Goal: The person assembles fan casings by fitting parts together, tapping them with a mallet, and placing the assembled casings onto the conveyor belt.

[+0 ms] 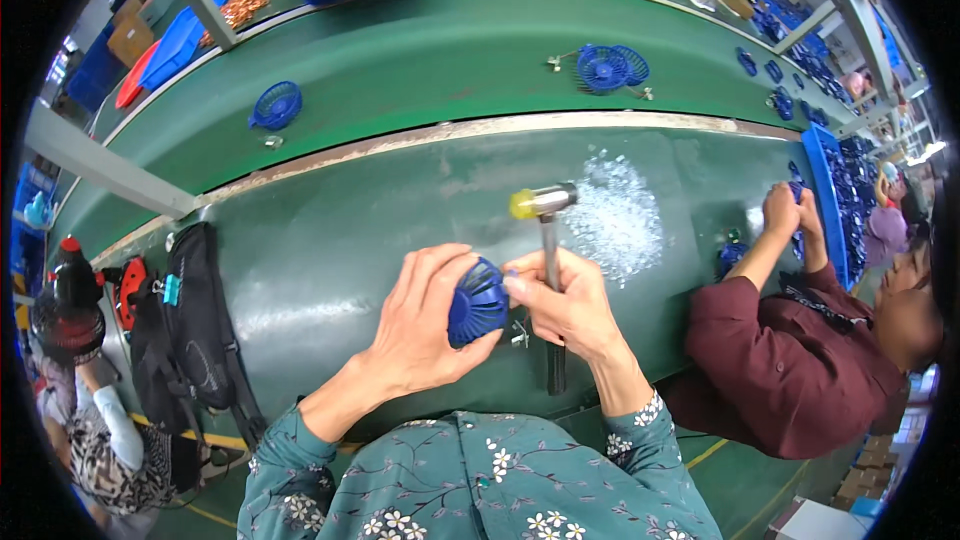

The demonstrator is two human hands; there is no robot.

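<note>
My left hand (420,315) is wrapped round a round blue slatted fan guard (478,305), held just above the green worktable. Against the guard's right edge press the thumb and forefinger of my right hand (578,312); any small part between them is too small to make out. That same hand also grips a hammer (549,240) by its dark handle, its yellow-and-metal head pointing away from me. A small metal piece (520,333) shows beside the guard, between my hands. Beyond the hammer, to the right, lies a heap of small clear pieces (612,215).
Across the far side runs a green conveyor belt (400,70) carrying blue fan parts (606,68). A black bag (203,310) lies at left. At right a co-worker's hands (788,210) work beside a blue crate (832,205) of parts.
</note>
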